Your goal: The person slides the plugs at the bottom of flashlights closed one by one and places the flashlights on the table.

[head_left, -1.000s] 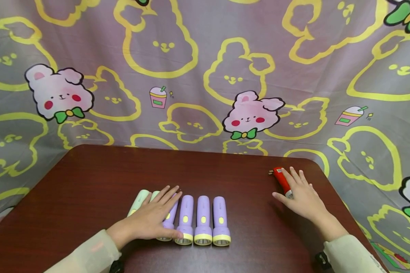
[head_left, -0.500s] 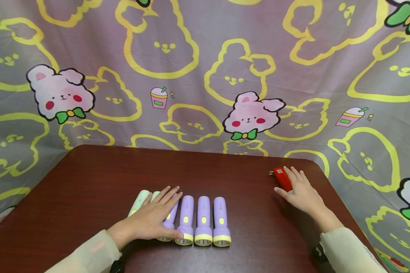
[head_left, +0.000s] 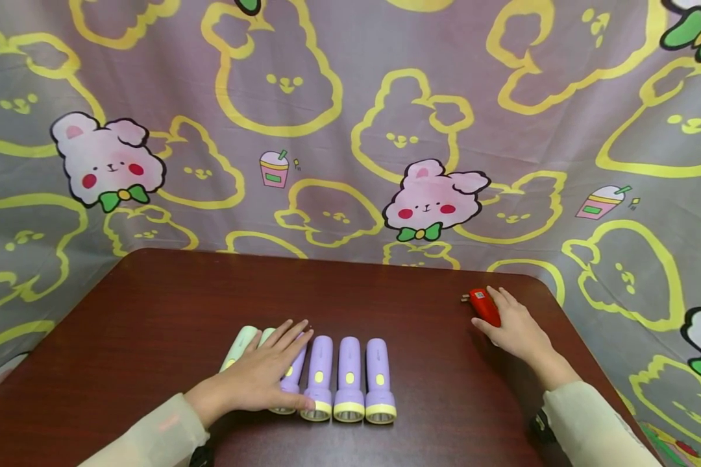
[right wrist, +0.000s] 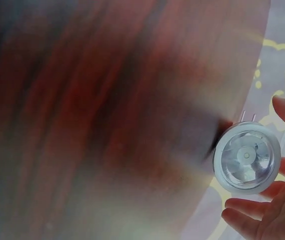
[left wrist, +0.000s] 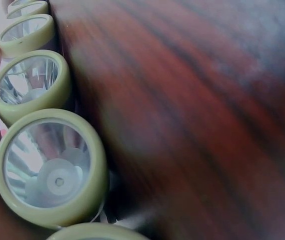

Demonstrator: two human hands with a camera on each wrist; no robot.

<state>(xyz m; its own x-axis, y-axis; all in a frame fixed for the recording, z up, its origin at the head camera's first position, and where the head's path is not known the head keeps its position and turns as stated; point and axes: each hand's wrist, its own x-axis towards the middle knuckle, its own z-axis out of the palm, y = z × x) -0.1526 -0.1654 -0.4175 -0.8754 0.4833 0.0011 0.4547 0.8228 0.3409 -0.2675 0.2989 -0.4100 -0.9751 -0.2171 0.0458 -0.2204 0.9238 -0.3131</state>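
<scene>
My left hand [head_left: 257, 376] rests across the left end of a row of flashlights, fingers straight and spread over a green flashlight [head_left: 239, 347] and a purple flashlight [head_left: 293, 376]. Its thumb reaches the yellow rim of another purple flashlight [head_left: 320, 376]. Several yellow-rimmed flashlight heads [left wrist: 52, 165] line up in the left wrist view. At the right, my right hand [head_left: 520, 331] is beside a red flashlight [head_left: 483, 306] with plug prongs at its far end. In the right wrist view, the thumb stands apart from the round lens [right wrist: 246, 159], fingers spread below and beside it.
More purple flashlights [head_left: 349, 376] lie parallel at the row's right end. All are on a dark brown table [head_left: 304, 285] with rounded far corners. A grey patterned curtain [head_left: 327, 130] hangs behind and along the sides.
My right hand has shifted slightly, from over the red flashlight to its right side, and more of the flashlight's body shows. The left hand stays on the row.
</scene>
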